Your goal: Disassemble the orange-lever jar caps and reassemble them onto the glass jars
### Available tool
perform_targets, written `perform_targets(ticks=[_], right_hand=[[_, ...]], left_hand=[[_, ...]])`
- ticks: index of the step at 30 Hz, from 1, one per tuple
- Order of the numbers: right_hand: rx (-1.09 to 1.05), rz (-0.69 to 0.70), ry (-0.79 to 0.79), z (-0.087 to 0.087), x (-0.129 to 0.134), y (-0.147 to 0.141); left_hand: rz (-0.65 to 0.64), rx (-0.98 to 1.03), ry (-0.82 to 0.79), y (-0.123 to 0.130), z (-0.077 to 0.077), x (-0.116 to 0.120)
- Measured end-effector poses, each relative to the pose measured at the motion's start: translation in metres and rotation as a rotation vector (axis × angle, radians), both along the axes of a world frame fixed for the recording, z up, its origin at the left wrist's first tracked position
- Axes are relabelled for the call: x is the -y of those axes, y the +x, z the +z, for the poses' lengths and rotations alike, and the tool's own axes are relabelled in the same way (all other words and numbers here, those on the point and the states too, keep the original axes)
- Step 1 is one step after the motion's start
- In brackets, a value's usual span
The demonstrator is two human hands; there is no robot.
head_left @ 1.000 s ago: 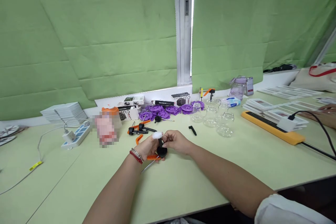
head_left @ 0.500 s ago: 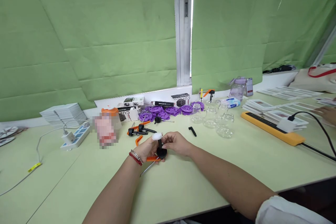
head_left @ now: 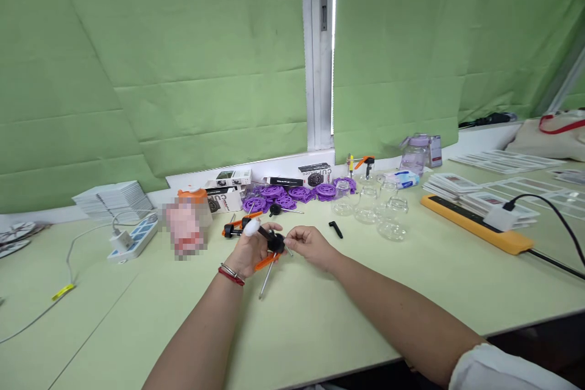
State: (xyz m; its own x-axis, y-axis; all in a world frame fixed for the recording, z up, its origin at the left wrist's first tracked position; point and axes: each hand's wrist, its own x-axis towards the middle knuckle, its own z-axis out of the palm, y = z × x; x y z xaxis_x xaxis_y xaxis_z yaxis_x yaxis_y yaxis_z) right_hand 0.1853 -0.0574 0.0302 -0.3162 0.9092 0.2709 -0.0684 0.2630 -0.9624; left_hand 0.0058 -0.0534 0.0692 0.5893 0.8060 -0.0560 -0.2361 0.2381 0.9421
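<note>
My left hand (head_left: 249,253) is wrapped around a black part with a round base (head_left: 276,243), which has an orange arm (head_left: 267,262) and a thin metal rod (head_left: 265,280) pointing down toward me. A white rounded piece (head_left: 251,228) shows by the thumb; I cannot tell if it is a knob or a finger cover. Close to the round base, my right hand (head_left: 311,245) pinches with thumb and forefinger at a small metal piece (head_left: 288,250). Right of the hands, a short black handle (head_left: 336,229) lies on the table.
Black and orange parts (head_left: 233,230) lie behind my left hand. Farther back are purple plastic discs (head_left: 299,194) and small boxes (head_left: 223,200). Several clear glass jars (head_left: 392,228) stand right of centre, near an orange power strip (head_left: 475,225). A white power strip (head_left: 137,237) sits left.
The black part has tilted, its white end swinging left and its round base rising toward my right hand. The other person's hand at the far right has left view.
</note>
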Motion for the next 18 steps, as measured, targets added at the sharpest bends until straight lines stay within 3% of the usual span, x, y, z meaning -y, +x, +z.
perform_targets(ticks=[3, 5, 8, 11, 14, 18], right_hand=[[-0.017, 0.043, -0.035, 0.005, 0.003, 0.002], [-0.065, 0.119, -0.071, 0.008, 0.007, 0.002], [-0.108, 0.207, -0.095, 0.011, 0.012, 0.0], [-0.104, 0.253, -0.131, 0.013, 0.016, -0.001], [-0.051, 0.231, -0.141, 0.012, 0.014, 0.001], [0.07, 0.061, -0.033, 0.0, -0.002, 0.006]], left_hand=[[0.17, 0.123, 0.213, 0.005, 0.002, 0.005], [0.294, 0.076, 0.429, 0.01, 0.0, 0.01], [0.464, -0.201, 0.833, 0.019, -0.005, 0.016], [0.522, -0.516, 1.122, 0.027, -0.012, 0.02], [0.54, -0.657, 1.268, 0.03, -0.019, 0.018], [0.635, -0.743, 1.34, 0.023, -0.026, 0.005]])
